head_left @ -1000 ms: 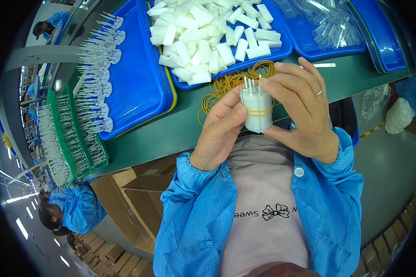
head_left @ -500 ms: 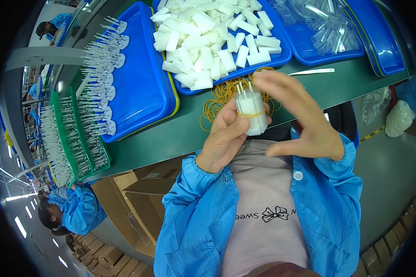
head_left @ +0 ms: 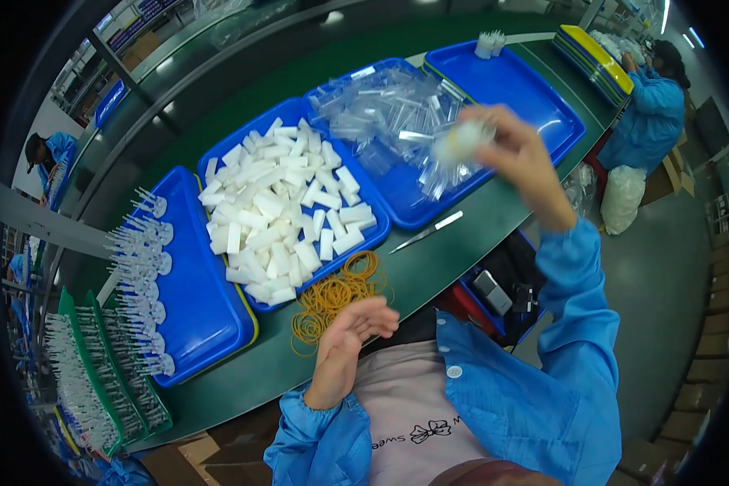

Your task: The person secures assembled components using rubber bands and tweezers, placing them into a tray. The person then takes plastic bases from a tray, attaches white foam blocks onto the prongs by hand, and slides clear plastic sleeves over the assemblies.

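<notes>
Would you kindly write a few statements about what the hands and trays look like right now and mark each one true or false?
1. The right hand holds a small bundle of white pieces raised over the tray of clear plastic parts. True.
2. The left hand grips the white bundle as well. False: it is empty and open, beside the pile of yellow rubber bands.
3. The white plastic pieces lie heaped in a blue tray. True.
4. The rubber bands lie inside a blue tray. False: they lie on the green table, in front of the tray.
5. A thin metal tool lies on the table. True.
</notes>
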`<state>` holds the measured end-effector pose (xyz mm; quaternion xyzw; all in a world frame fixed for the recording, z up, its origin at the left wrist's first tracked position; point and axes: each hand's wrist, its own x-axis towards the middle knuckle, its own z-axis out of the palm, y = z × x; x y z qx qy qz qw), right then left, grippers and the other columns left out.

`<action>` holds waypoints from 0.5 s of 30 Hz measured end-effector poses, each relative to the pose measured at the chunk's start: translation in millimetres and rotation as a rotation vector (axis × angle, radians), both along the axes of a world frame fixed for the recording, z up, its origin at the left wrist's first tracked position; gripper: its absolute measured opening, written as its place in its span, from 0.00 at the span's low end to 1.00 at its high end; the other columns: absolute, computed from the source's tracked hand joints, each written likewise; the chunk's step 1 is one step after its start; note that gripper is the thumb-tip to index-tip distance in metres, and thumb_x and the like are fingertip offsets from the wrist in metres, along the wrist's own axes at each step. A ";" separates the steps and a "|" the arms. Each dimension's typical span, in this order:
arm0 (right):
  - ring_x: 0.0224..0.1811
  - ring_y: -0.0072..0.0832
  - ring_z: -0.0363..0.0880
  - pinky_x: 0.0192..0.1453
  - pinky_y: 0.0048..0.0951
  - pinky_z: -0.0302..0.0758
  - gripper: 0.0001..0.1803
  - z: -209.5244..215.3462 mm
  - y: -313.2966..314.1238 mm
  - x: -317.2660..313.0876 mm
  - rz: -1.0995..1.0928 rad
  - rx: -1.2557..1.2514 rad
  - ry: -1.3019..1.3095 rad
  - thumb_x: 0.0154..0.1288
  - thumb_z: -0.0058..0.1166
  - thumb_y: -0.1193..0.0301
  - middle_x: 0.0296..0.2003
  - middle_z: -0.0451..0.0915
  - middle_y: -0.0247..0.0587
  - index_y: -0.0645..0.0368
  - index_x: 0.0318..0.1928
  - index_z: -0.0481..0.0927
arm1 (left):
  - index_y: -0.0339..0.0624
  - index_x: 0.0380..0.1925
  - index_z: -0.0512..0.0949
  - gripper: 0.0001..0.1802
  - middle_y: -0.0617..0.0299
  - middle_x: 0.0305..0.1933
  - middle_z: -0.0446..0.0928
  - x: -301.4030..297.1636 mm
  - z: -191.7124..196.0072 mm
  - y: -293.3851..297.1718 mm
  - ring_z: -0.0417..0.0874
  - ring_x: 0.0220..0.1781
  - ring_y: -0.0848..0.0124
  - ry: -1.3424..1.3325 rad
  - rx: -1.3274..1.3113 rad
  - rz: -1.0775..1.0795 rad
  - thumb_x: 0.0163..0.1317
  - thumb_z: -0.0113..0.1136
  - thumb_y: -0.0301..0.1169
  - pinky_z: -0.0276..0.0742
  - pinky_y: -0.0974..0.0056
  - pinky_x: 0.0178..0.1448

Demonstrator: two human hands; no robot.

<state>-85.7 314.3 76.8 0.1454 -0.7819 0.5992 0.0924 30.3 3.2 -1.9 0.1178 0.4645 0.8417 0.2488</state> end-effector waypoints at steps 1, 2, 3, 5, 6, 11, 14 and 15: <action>0.47 0.23 0.75 0.53 0.25 0.70 0.26 2.5 17.1 -25.4 -0.129 -0.092 -0.029 0.57 0.63 0.65 0.44 0.77 0.36 0.61 0.55 0.74 | 0.30 0.58 0.66 0.34 0.52 0.52 0.75 1.4 -0.6 -6.0 0.76 0.52 0.65 0.046 -0.048 0.002 0.66 0.49 0.52 0.69 0.62 0.58; 0.45 0.22 0.75 0.50 0.24 0.72 0.26 -0.7 44.1 -55.1 -0.238 -0.030 0.036 0.56 0.64 0.66 0.43 0.77 0.37 0.61 0.54 0.75 | 0.30 0.54 0.70 0.29 0.52 0.46 0.77 2.4 3.8 -6.7 0.77 0.50 0.66 0.000 -0.053 0.049 0.66 0.52 0.46 0.69 0.63 0.58; 0.44 0.22 0.76 0.48 0.23 0.73 0.26 -5.1 77.8 -81.2 -0.363 0.038 0.103 0.55 0.65 0.67 0.42 0.78 0.37 0.60 0.53 0.75 | 0.30 0.54 0.70 0.29 0.52 0.46 0.77 0.6 6.2 -6.4 0.77 0.50 0.66 0.012 -0.039 0.033 0.66 0.52 0.46 0.69 0.63 0.58; 0.43 0.22 0.76 0.46 0.24 0.74 0.26 -15.7 127.1 -131.7 -0.541 0.164 0.114 0.52 0.67 0.66 0.43 0.78 0.39 0.61 0.51 0.76 | 0.30 0.52 0.71 0.23 0.52 0.46 0.78 -2.0 12.5 -11.4 0.76 0.51 0.67 0.001 -0.108 0.089 0.65 0.54 0.39 0.69 0.63 0.57; 0.43 0.22 0.76 0.46 0.24 0.74 0.26 -24.6 141.4 -154.0 -0.533 0.162 0.123 0.52 0.67 0.66 0.43 0.78 0.39 0.61 0.51 0.76 | 0.30 0.51 0.72 0.22 0.53 0.46 0.78 -2.7 14.8 -15.0 0.77 0.49 0.66 -0.036 -0.113 0.131 0.63 0.56 0.36 0.70 0.63 0.57; 0.53 0.39 0.74 0.55 0.37 0.71 0.23 -39.6 165.7 -224.7 -0.778 0.767 0.373 0.49 0.65 0.59 0.50 0.76 0.41 0.50 0.47 0.81 | 0.29 0.48 0.73 0.21 0.52 0.44 0.78 -8.6 23.2 -31.1 0.79 0.46 0.65 -0.044 -0.158 0.306 0.61 0.57 0.35 0.72 0.61 0.55; 0.62 0.43 0.66 0.62 0.45 0.65 0.20 -49.6 175.1 -247.8 -0.872 0.830 0.336 0.49 0.64 0.56 0.58 0.70 0.42 0.44 0.44 0.83 | 0.29 0.45 0.73 0.21 0.50 0.41 0.77 -19.1 32.7 -30.9 0.79 0.45 0.64 -0.013 -0.152 0.375 0.61 0.58 0.37 0.72 0.61 0.54; 0.63 0.43 0.65 0.62 0.47 0.63 0.20 -52.2 176.3 -253.5 -0.903 0.875 0.314 0.48 0.65 0.56 0.59 0.69 0.42 0.44 0.44 0.83 | 0.29 0.45 0.73 0.21 0.50 0.41 0.77 -22.9 35.4 -30.7 0.79 0.45 0.64 -0.015 -0.155 0.379 0.61 0.58 0.37 0.72 0.61 0.54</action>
